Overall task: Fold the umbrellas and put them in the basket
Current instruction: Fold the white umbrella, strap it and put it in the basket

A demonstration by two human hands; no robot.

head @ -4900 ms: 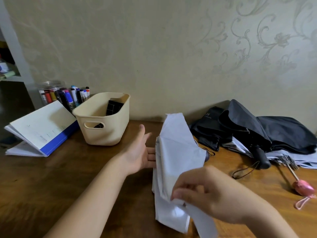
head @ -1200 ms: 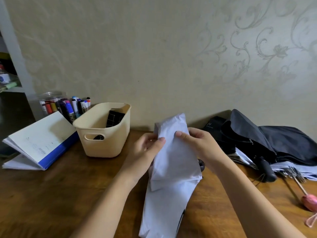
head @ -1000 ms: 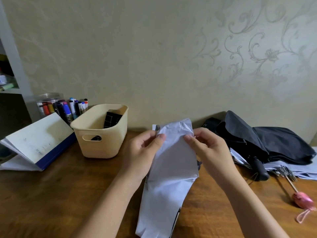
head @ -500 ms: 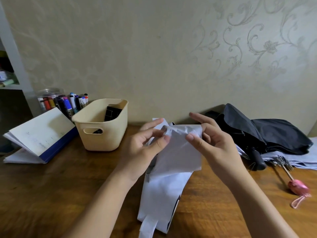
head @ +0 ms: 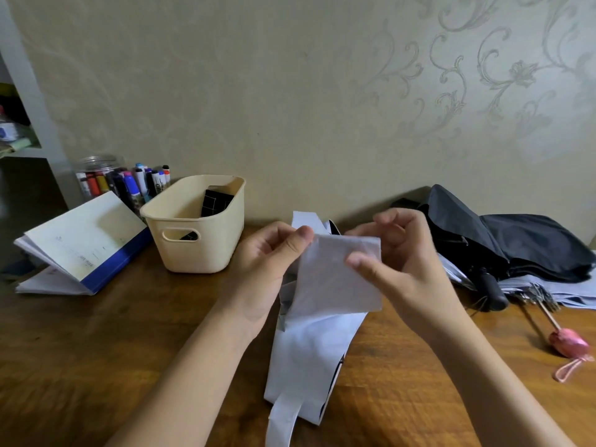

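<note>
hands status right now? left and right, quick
Left hand: pinching the top fold of the white umbrella.
Right hand: pinching the same fold at its other edge, thumb in front.

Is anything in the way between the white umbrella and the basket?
Nothing visible on the table between them. The left hand pinching the white umbrella is on that side. A black checked item already leans at the far end of the basket.

An open blue-edged booklet (head: 80,243) lies before a jar of markers (head: 96,177) on the wooden table (head: 80,350).
</note>
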